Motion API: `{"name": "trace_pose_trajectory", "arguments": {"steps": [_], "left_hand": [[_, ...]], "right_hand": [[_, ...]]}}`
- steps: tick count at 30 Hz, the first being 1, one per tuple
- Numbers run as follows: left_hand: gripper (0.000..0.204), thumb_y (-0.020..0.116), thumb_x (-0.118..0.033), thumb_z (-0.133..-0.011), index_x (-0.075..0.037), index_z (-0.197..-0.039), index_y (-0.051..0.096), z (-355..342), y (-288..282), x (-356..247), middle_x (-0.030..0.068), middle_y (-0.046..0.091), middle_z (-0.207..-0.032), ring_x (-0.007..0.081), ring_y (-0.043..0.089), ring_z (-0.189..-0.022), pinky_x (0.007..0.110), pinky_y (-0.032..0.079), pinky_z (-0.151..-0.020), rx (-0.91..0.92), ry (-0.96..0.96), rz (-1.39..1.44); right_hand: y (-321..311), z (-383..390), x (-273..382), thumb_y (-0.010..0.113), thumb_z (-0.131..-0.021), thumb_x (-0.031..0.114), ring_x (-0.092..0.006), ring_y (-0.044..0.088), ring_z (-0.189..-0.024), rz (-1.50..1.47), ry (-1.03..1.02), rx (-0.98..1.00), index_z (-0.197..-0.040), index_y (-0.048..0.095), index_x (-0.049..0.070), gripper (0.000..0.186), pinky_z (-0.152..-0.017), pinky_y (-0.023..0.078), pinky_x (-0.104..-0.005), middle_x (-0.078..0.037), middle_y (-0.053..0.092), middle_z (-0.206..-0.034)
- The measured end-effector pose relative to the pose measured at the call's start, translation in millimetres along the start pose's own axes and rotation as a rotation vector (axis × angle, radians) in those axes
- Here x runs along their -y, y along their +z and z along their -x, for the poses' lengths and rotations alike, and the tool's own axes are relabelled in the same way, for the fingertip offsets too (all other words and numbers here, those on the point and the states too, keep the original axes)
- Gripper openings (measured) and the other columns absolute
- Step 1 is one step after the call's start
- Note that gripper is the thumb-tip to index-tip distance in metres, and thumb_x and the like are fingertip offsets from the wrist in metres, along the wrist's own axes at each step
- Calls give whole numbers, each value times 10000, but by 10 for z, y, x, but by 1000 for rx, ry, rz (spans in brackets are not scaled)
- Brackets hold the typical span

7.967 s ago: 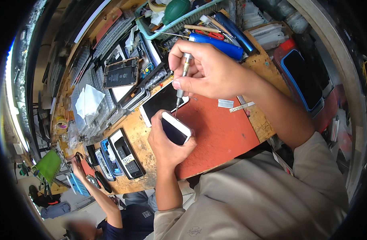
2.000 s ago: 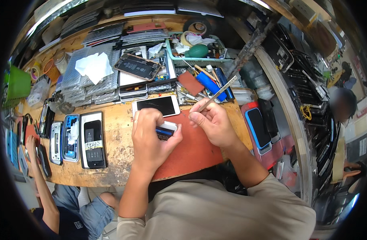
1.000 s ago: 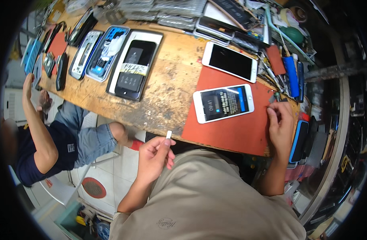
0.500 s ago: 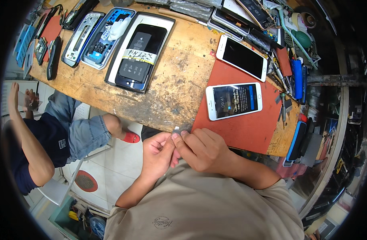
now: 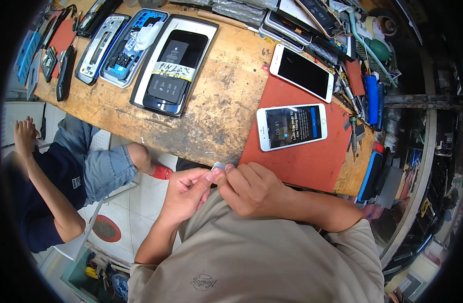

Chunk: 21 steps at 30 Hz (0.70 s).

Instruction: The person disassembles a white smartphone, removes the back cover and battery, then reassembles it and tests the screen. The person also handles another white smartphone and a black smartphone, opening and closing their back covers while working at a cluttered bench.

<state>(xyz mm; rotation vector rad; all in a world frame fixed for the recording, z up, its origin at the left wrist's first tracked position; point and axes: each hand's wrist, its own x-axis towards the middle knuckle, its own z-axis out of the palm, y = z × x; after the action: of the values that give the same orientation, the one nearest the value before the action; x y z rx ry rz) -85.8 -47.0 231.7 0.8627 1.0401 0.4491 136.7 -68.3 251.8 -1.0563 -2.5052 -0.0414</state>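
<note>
Just off the near edge of the bench, my two hands meet fingertip to fingertip. Pinched at their meeting point is a small flat silvery-grey piece (image 5: 219, 165), too small to name by kind. My left hand (image 5: 185, 194) is closed, its thumb and fingers at the piece's lower left. From the right, my right hand (image 5: 252, 188) is closed on the same piece with thumb and bent fingers. Beyond them, a white phone with a lit screen (image 5: 292, 127) lies face up on a red mat (image 5: 284, 169). Behind it lies a second white phone with a dark screen (image 5: 302, 72).
Across the wooden bench (image 5: 216, 86), a dark phone with a battery and paper label (image 5: 173, 73) rests on a white box. Left of it are opened phone housings (image 5: 133, 48). Screwdrivers (image 5: 353, 134) lie at the right. A seated person (image 5: 49, 187) is at the left.
The small piece now shows a broader silvery face between my fingertips. My hands have shifted slightly left. The seated person's hands have moved.
</note>
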Motion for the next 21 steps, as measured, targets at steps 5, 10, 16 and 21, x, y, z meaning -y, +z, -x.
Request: {"name": "trace_pose_trajectory", "arguments": {"steps": [5, 10, 16, 21], "left_hand": [[284, 608, -225, -1127, -13, -1074, 790, 272, -228, -111, -22, 590, -651, 17, 455, -514, 216, 331, -467, 7, -88, 5], [273, 597, -201, -1127, -17, -1162, 795, 133, 51, 16, -36, 615, -688, 13, 449, -546, 218, 330, -494, -135, 179, -90], [193, 653, -135, -1100, 2, -1075, 786, -51, 239, 70, -59, 621, -743, -16, 481, -682, 190, 363, -583, -128, 73, 39], [199, 646, -123, -1105, 14, -1067, 785, -62, 252, 171, -64, 627, -780, -5, 462, -694, 204, 366, -579, -156, 200, 21]], "right_hand": [[43, 16, 7, 746, -864, 33, -180, 617, -677, -8, 35, -54, -1067, 742, -73, 229, -557, 472, -299, -128, 659, -866], [38, 19, -91, 761, -865, -7, -195, 638, -683, -274, 238, -298, -1066, 759, -71, 211, -529, 487, -315, -92, 663, -836], [20, 58, 2, 760, -846, 34, -208, 636, -699, -144, 152, -166, -1079, 747, -64, 253, -567, 502, -319, -116, 674, -892], [36, 41, 78, 730, -862, 68, -194, 625, -708, 16, 81, -30, -1052, 729, -69, 234, -606, 504, -310, -128, 661, -898]]}}
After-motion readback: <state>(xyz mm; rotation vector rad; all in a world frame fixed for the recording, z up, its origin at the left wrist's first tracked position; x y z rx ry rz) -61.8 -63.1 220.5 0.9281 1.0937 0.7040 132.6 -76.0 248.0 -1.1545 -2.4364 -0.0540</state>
